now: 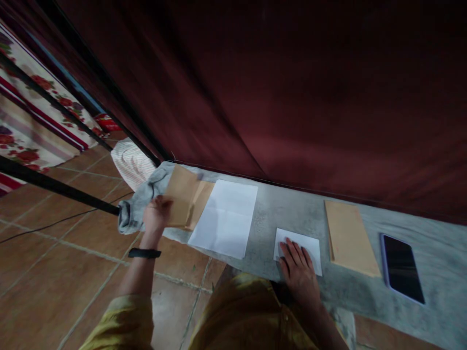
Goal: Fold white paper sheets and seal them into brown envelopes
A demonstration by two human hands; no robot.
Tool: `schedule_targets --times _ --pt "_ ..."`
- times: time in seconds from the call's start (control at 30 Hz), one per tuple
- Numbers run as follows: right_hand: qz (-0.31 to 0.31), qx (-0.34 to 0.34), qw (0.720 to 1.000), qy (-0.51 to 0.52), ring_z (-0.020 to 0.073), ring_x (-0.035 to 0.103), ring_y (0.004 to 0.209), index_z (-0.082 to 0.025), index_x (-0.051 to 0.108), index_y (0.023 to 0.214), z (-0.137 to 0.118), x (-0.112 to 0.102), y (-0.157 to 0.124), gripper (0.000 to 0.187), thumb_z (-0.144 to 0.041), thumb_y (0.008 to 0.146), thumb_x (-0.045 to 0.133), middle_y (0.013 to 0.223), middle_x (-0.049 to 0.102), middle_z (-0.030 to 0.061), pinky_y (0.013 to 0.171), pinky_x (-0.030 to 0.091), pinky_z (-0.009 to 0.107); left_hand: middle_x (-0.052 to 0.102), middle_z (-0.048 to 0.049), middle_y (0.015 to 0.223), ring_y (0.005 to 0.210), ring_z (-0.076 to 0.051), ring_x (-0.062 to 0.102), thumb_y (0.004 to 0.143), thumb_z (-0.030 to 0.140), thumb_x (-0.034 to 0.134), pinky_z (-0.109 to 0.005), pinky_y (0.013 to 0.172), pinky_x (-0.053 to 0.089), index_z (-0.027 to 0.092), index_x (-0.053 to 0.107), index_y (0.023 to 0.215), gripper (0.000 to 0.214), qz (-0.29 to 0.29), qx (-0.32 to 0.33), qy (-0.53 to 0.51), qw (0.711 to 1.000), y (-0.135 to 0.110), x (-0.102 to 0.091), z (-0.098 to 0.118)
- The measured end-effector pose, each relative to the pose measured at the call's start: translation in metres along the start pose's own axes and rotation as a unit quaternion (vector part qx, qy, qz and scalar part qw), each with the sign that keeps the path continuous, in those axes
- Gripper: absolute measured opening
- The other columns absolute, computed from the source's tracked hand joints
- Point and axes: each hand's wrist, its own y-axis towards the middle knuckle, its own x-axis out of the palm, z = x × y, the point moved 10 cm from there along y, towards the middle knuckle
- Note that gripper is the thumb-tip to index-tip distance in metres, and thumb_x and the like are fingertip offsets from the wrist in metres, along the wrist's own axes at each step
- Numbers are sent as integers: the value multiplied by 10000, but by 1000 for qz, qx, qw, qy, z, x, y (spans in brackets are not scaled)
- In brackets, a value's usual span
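Note:
My left hand [157,213] is closed on the near left edge of a brown paper envelope [181,194], lifting it at a tilt. Beneath and beside it lies another brown envelope [201,206] on the cloth. My right hand [299,267] lies flat, fingers spread, on a small folded white paper [308,245]. Between the hands rests a stack of white paper sheets [229,214] with a faint crease across the middle.
A grey cloth [270,209] covers the long, narrow surface. Right of my right hand are more brown envelopes [350,238] and a phone [404,267]. A dark red curtain [292,121] hangs behind. Black metal bars [73,194] stand at left over the tiled floor [91,243].

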Motion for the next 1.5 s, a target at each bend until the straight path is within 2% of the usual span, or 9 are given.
schedule_targets --times 0.1,0.2,0.23,0.4,0.5,0.7,0.93,1.07,1.5 --pt "1 3 1000 1 311 473 1414 -217 457 1513 1 0 0 503 -351 1027 444 1549 488 117 1184 321 563 692 -14 836 921 -240 651 810 270 682 -350 815 529 156 641 927 169 35 -31 -98 994 7 -31 6" --pt "-1 2 1000 6 306 476 1413 -219 441 1522 1 2 -1 507 -342 1029 436 1554 481 112 1193 314 558 733 -27 952 846 -158 678 882 232 605 -290 781 566 142 635 1006 156 28 -53 -230 971 -6 -32 21" --pt "-1 1 1000 10 304 477 1412 -222 437 1524 1 2 -1 507 -337 1030 435 1556 479 109 1193 315 559 743 -27 945 822 -141 689 880 212 607 -265 767 576 146 646 985 131 4 -57 -275 960 -17 -23 30" --pt "-5 11 1000 27 287 458 1428 -227 422 1531 4 2 -2 509 -310 1029 440 1553 485 105 1203 322 552 777 -25 975 884 -144 739 769 78 737 -254 801 610 182 689 1072 323 -191 -228 -624 723 -128 85 77" --pt "8 39 997 65 290 407 1462 -223 444 1518 7 -5 0 496 -309 1030 444 1560 473 109 1194 347 563 783 -12 989 905 -147 751 793 91 743 -234 767 616 216 673 1143 378 -238 -273 -631 686 -193 132 95" --pt "35 148 952 267 262 513 1375 -250 541 1450 3 -21 22 455 -395 1026 462 1487 550 109 1146 446 500 775 -9 1061 932 -138 746 824 161 726 -213 691 605 263 679 1113 311 -292 -283 -563 719 -255 172 103" --pt "10 353 704 616 241 700 950 -243 723 1098 -10 13 45 432 -573 823 680 1064 757 49 823 606 386 754 -19 1165 1007 -153 727 787 207 743 -252 762 611 258 676 1097 321 -326 -274 -555 714 -272 177 109" --pt "-20 404 622 671 196 659 726 -228 730 828 -14 22 45 283 -488 716 746 819 719 10 614 587 313 753 -58 1159 1137 -205 693 851 256 677 -318 857 608 250 656 1143 293 -351 -236 -519 743 -275 177 111" --pt "-73 376 616 689 202 685 735 -199 756 904 -19 15 60 391 -503 664 812 774 745 8 677 538 305 713 -92 1204 1181 -249 648 912 362 644 -347 827 588 246 628 1238 346 -417 -220 -460 752 -282 170 123"
